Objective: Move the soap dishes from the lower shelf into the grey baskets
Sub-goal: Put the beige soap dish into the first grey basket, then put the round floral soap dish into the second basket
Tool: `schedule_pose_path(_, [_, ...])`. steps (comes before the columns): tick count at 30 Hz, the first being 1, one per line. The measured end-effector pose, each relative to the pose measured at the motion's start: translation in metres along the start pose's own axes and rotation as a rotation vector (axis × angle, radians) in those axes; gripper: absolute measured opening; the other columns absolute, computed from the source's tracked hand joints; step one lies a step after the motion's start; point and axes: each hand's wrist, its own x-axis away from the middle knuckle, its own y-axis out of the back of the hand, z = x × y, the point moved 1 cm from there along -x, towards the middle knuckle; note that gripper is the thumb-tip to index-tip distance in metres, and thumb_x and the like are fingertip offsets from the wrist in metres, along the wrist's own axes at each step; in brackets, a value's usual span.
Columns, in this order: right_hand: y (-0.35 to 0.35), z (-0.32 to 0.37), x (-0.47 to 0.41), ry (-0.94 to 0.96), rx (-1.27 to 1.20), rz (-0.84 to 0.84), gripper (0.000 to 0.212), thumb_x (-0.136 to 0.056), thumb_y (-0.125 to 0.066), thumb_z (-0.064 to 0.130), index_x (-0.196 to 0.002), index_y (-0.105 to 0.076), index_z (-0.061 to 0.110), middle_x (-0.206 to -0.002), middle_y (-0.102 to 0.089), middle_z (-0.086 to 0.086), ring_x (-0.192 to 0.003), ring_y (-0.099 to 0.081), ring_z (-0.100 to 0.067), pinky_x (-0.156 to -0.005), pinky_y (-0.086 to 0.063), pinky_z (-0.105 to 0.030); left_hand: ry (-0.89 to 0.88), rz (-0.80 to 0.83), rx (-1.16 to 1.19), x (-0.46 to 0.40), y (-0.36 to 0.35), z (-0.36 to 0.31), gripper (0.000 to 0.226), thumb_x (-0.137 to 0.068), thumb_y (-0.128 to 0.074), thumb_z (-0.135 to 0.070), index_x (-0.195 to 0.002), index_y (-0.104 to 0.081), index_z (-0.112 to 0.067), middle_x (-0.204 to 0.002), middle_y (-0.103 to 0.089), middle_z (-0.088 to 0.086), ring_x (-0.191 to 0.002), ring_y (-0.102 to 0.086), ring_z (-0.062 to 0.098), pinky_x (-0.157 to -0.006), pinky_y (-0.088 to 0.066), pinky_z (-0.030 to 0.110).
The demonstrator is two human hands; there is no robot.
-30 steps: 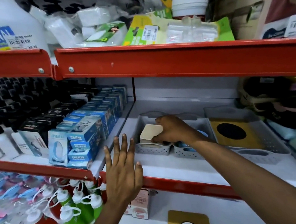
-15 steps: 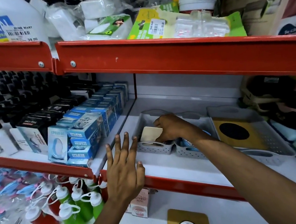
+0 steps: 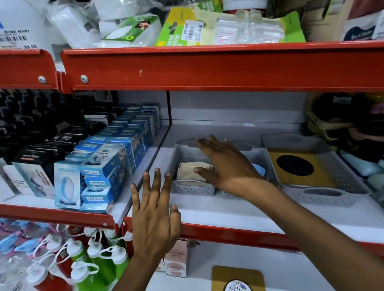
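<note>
A cream soap dish (image 3: pixel 190 170) lies tilted inside a small grey perforated basket (image 3: pixel 191 189) on the middle shelf. My right hand (image 3: pixel 226 163) hovers just over that basket with fingers spread, holding nothing; its thumb is beside the dish. A blue soap dish (image 3: pixel 258 169) peeks out behind my right wrist in a second grey basket, mostly hidden. My left hand (image 3: pixel 154 211) is open with fingers apart, in front of the red shelf edge (image 3: pixel 219 233). A larger grey basket (image 3: pixel 319 193) to the right holds a yellow card with a black disc (image 3: pixel 295 168).
Blue epilator boxes (image 3: pixel 95 179) stand left of the baskets. Green and red squeeze bottles (image 3: pixel 88 270) fill the lower shelf at left. A wooden coaster with a floral disc (image 3: pixel 238 287) and a small pink box (image 3: pixel 175 258) lie on the lower shelf. Folded cloths crowd the right.
My right hand has let go of the cream soap dish, which now rests in the small grey basket, and has opened above it. My left hand stayed near the shelf edge.
</note>
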Motion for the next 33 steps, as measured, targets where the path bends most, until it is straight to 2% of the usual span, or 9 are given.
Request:
schedule_pose_path(2, [-0.002,0.004,0.030,0.025,0.031,-0.113,0.076,-0.100,-0.042,0.052,-0.158,-0.001,0.025,-0.167,0.005,0.005,-0.153,0.011,-0.015,-0.126,0.007,-0.038,-0.002,-0.015,-0.008,0.001,-0.001,-0.001,0.076,-0.086,-0.036,-0.033,-0.158,-0.021,-0.016,-0.169,-0.017,0.007,-0.158,-0.006,0.025,-0.128,-0.003,0.055])
schedule_pose_path(4, [-0.009,0.004,0.062,0.046,0.070,-0.229,0.078,-0.100,-0.040,0.053,-0.158,0.002,0.024,-0.166,0.013,0.003,-0.152,0.018,-0.016,-0.124,0.012,-0.040,-0.019,-0.013,-0.013,0.005,0.000,-0.003,0.074,-0.088,-0.035,-0.033,-0.158,-0.020,-0.015,-0.168,-0.018,0.006,-0.158,-0.007,0.025,-0.128,-0.003,0.056])
schedule_pose_path(7, [-0.028,-0.006,0.095,0.130,0.086,-0.396,0.073,-0.098,-0.053,0.042,-0.157,-0.019,0.015,-0.167,-0.011,-0.004,-0.155,-0.001,-0.023,-0.125,-0.008,-0.050,-0.035,-0.038,-0.031,-0.003,0.001,0.000,0.072,-0.090,-0.033,-0.033,-0.158,-0.020,-0.013,-0.168,-0.020,0.007,-0.158,-0.008,0.026,-0.128,-0.002,0.057])
schedule_pose_path(11, [-0.057,-0.022,0.132,0.397,0.057,-0.540,0.056,-0.093,-0.063,0.018,-0.144,-0.046,0.006,-0.154,-0.041,-0.010,-0.148,-0.031,-0.029,-0.120,-0.028,-0.050,-0.008,-0.079,-0.053,-0.014,0.011,0.012,0.068,-0.094,-0.030,-0.034,-0.158,-0.020,-0.012,-0.168,-0.019,0.008,-0.158,-0.007,0.026,-0.126,-0.004,0.062])
schedule_pose_path(17, [-0.154,-0.065,0.229,0.532,0.079,-0.333,0.042,-0.091,-0.065,0.014,-0.132,-0.062,0.009,-0.143,-0.057,-0.006,-0.138,-0.048,-0.025,-0.116,-0.038,-0.041,-0.007,-0.037,-0.053,0.004,-0.002,-0.004,0.065,-0.098,-0.027,-0.036,-0.157,-0.022,-0.010,-0.168,-0.021,0.009,-0.158,-0.007,0.025,-0.126,-0.004,0.062])
schedule_pose_path(19, [-0.189,-0.075,0.238,0.426,0.044,-0.183,0.045,-0.090,-0.067,0.019,-0.135,-0.061,0.013,-0.145,-0.056,-0.002,-0.140,-0.047,-0.020,-0.114,-0.040,-0.040,-0.005,-0.041,-0.046,0.002,0.000,-0.005,0.065,-0.098,-0.027,-0.036,-0.157,-0.023,-0.010,-0.167,-0.022,0.009,-0.158,-0.007,0.025,-0.126,-0.004,0.062])
schedule_pose_path(25, [-0.256,-0.079,0.237,-0.290,-0.271,0.311,0.075,-0.084,-0.062,0.056,-0.149,-0.038,0.025,-0.158,-0.036,0.006,-0.145,-0.032,-0.013,-0.118,-0.031,-0.029,-0.007,-0.046,-0.045,0.004,-0.001,-0.006,0.066,-0.095,-0.031,-0.034,-0.156,-0.026,-0.011,-0.167,-0.024,0.008,-0.158,-0.007,0.023,-0.127,-0.003,0.059])
schedule_pose_path(29, [-0.273,-0.073,0.228,-0.382,-0.299,0.403,0.092,-0.078,-0.068,0.061,-0.151,-0.034,0.018,-0.157,-0.038,-0.001,-0.144,-0.035,-0.019,-0.114,-0.032,-0.031,-0.002,-0.037,-0.063,0.004,-0.001,-0.005,0.066,-0.094,-0.032,-0.033,-0.156,-0.026,-0.011,-0.167,-0.024,0.008,-0.158,-0.006,0.022,-0.128,-0.001,0.056])
schedule_pose_path(33, [-0.280,-0.069,0.224,-0.368,-0.235,0.435,0.091,-0.082,-0.064,0.060,-0.154,-0.029,0.016,-0.156,-0.039,-0.003,-0.142,-0.037,-0.022,-0.114,-0.031,-0.031,-0.001,-0.032,-0.074,0.003,-0.001,-0.006,0.069,-0.092,-0.033,-0.032,-0.157,-0.025,-0.011,-0.167,-0.023,0.008,-0.158,-0.005,0.023,-0.128,0.001,0.055])
